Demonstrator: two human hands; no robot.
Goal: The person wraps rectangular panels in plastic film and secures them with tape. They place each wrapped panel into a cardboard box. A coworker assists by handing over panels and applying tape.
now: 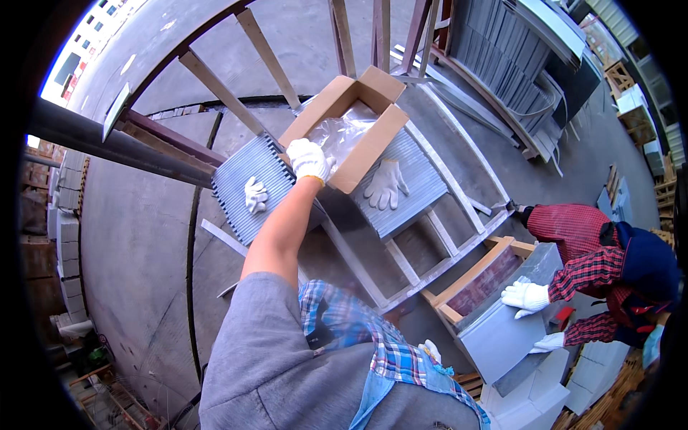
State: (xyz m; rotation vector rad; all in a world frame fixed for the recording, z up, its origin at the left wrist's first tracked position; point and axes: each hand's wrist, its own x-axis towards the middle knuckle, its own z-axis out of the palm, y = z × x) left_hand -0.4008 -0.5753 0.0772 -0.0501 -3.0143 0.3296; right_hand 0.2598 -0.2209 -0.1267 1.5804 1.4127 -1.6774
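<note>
My left hand, in a white knit glove with a yellow cuff, is closed at the near left edge of an open cardboard box. Its fingertips are hidden against the box. Crumpled clear plastic lies inside the box. The box rests across two stacks of grey ribbed panels. One white glove lies on the left stack, another glove on the right one. Beside my plaid apron shows a small white patch, possibly my right glove; its fingers cannot be made out.
A pale metal frame lies beneath the stacks. At right, a co-worker in a red checked shirt has white-gloved hands on a grey panel over a wooden crate. Upright posts and bundled grey strips stand beyond.
</note>
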